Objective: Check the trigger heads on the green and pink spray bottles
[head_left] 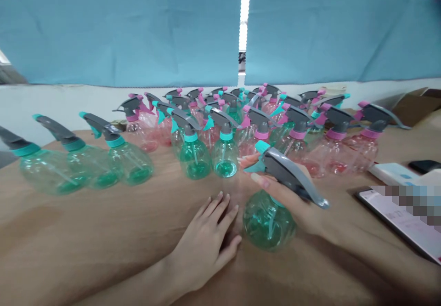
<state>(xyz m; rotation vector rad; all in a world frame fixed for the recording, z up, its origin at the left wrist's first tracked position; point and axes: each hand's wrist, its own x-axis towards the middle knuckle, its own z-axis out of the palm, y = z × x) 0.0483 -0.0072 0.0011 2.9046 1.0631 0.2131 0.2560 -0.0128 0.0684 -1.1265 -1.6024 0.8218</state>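
My right hand is wrapped round the neck of a green spray bottle, under its grey trigger head with teal trim. That bottle tilts a little, and I cannot tell whether its base touches the table. Flat on the wood beside it lies my left hand, fingers stretched out and holding nothing. Just beyond my hands stand two more green spray bottles, a nearer-left one and one to its right. Part of my right hand's fingers is hidden behind the trigger.
Three green spray bottles stand at the left of the table. Several pink spray bottles and green ones crowd the back. At the right lie a phone and a white box; a cardboard box sits behind. A blue curtain hangs beyond.
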